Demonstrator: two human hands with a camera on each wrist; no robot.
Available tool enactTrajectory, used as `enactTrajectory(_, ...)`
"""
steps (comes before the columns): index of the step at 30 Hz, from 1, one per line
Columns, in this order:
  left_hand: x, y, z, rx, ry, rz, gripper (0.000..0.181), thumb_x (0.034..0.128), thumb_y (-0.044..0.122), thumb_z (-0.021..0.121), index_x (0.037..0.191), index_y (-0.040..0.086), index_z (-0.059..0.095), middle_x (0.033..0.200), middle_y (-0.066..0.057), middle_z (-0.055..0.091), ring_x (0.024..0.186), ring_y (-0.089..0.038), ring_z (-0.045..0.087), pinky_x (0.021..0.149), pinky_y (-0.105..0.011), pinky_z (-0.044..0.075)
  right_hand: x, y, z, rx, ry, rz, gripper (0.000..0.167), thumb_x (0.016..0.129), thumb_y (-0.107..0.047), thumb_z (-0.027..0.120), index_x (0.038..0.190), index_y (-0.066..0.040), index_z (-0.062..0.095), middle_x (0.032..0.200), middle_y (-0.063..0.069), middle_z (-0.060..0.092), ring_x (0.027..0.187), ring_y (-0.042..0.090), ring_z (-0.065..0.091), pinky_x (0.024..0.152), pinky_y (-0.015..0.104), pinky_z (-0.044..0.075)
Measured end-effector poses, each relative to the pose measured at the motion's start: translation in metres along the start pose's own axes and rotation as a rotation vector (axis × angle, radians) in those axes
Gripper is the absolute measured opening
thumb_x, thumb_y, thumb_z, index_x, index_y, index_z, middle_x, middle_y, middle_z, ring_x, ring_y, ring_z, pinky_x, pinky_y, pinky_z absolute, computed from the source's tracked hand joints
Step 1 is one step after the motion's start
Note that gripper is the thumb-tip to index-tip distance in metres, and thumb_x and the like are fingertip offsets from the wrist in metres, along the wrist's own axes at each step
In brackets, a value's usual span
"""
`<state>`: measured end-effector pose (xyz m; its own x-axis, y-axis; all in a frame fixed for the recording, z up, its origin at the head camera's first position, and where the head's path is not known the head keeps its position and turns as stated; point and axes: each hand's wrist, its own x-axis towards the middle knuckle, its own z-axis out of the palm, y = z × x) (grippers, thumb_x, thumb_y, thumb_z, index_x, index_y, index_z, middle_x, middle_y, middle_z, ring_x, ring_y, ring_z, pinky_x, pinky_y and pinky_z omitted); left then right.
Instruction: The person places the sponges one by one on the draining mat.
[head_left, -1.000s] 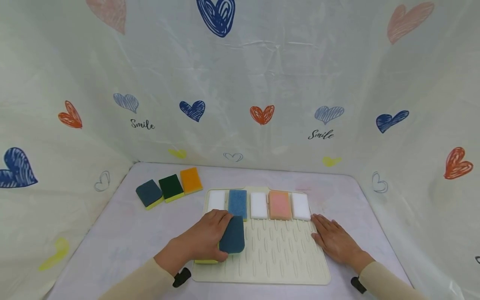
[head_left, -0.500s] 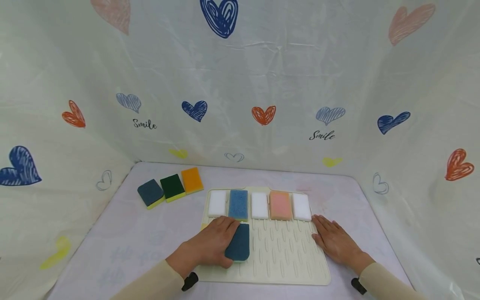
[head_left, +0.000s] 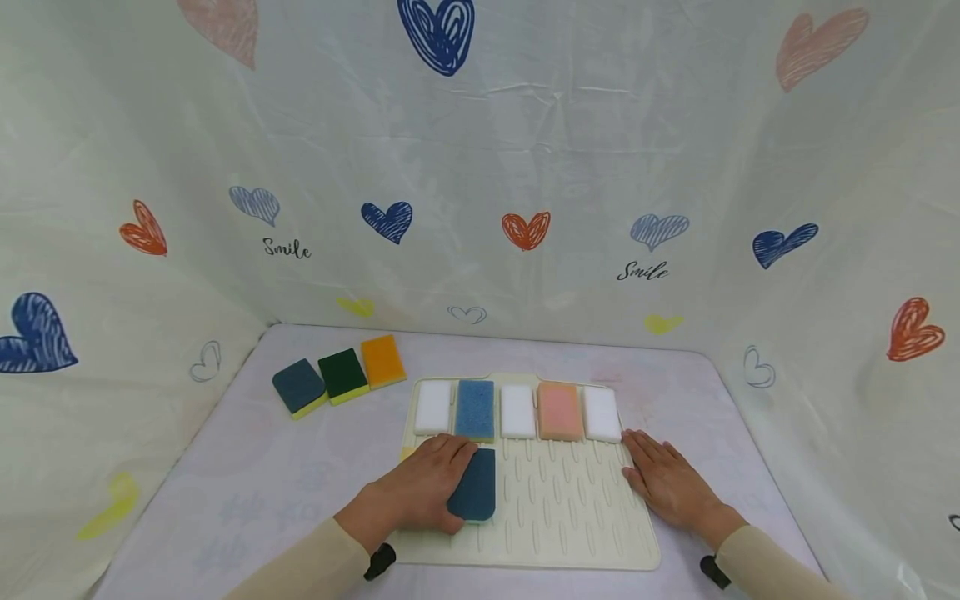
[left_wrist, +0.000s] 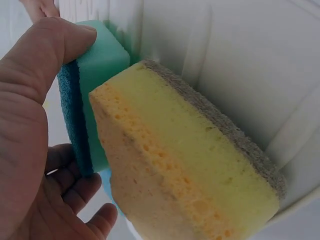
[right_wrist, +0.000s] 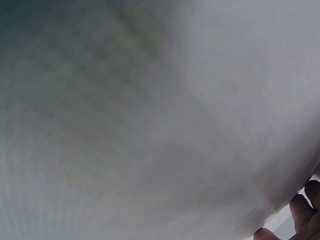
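Note:
Near the front left of a cream ridged tray (head_left: 570,542), my left hand (head_left: 423,483) grips a sponge with a dark blue top (head_left: 476,487). In the left wrist view that sponge shows a mint-green body (left_wrist: 102,55), with the thumb on one end and fingers at the other. A yellow sponge with a grey layer (left_wrist: 185,145) is beside it, mostly hidden under my hand in the head view. My right hand (head_left: 671,483) rests at the tray's right edge, fingers extended, holding nothing.
Along the tray's back lie white (head_left: 433,408), blue (head_left: 476,410), white (head_left: 517,411), pink (head_left: 559,411) and white (head_left: 602,413) sponges. Back left on the table, dark blue (head_left: 300,387), dark green (head_left: 343,375) and orange (head_left: 382,360) ones sit side by side. Heart-printed sheeting (head_left: 570,283) surrounds the table.
Gripping the dark blue sponge, my left hand has shifted slightly right and toward the front of the tray, then stayed nearly still. My right hand keeps its place.

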<state>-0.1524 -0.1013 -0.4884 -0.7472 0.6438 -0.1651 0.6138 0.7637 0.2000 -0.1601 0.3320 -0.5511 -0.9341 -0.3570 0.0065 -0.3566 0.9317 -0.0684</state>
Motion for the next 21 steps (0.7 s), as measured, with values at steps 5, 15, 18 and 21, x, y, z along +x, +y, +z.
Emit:
enactTrajectory(5, 0.0001, -0.0024, 0.0025, 0.011, -0.010, -0.007, 0.099, 0.0836, 0.055, 0.081, 0.159, 0.007, 0.039, 0.159, -0.009, 0.045, 0.142, -0.027, 0.043, 0.125, -0.045, 0.035, -0.0004, -0.0006, -0.0004, -0.001, -0.001, 0.005, 0.064, 0.111, -0.039, 0.051, 0.158, 0.003, 0.042, 0.163, 0.020, 0.045, 0.151, 0.041, 0.043, 0.120, 0.065, 0.036)
enactTrajectory(15, -0.0006, -0.0036, 0.0036, -0.004, -0.011, -0.007, 0.098, 0.0832, 0.054, 0.081, 0.159, 0.007, 0.040, 0.158, -0.008, 0.045, 0.141, -0.026, 0.044, 0.124, -0.045, 0.035, 0.0010, 0.0004, 0.0020, -0.011, 0.007, 0.004, 0.063, 0.111, -0.038, 0.051, 0.158, 0.003, 0.042, 0.162, 0.021, 0.046, 0.150, 0.041, 0.043, 0.119, 0.065, 0.036)
enactTrajectory(18, -0.0005, -0.0043, 0.0039, -0.004, -0.013, -0.009, 0.099, 0.0836, 0.054, 0.081, 0.159, 0.006, 0.039, 0.159, -0.008, 0.045, 0.142, -0.026, 0.043, 0.125, -0.046, 0.035, 0.0010, 0.0007, 0.0024, -0.013, 0.005, 0.007, 0.064, 0.111, -0.038, 0.051, 0.159, 0.003, 0.041, 0.162, 0.021, 0.045, 0.150, 0.041, 0.043, 0.120, 0.065, 0.036)
enactTrajectory(21, -0.0001, -0.0047, 0.0040, 0.001, -0.015, -0.011, 0.100, 0.0839, 0.054, 0.081, 0.160, 0.006, 0.038, 0.160, -0.008, 0.044, 0.144, -0.027, 0.043, 0.125, -0.046, 0.035, 0.0012, 0.0013, 0.0033, -0.015, 0.003, 0.006, 0.064, 0.111, -0.038, 0.050, 0.159, 0.003, 0.040, 0.163, 0.021, 0.045, 0.150, 0.042, 0.043, 0.120, 0.065, 0.036)
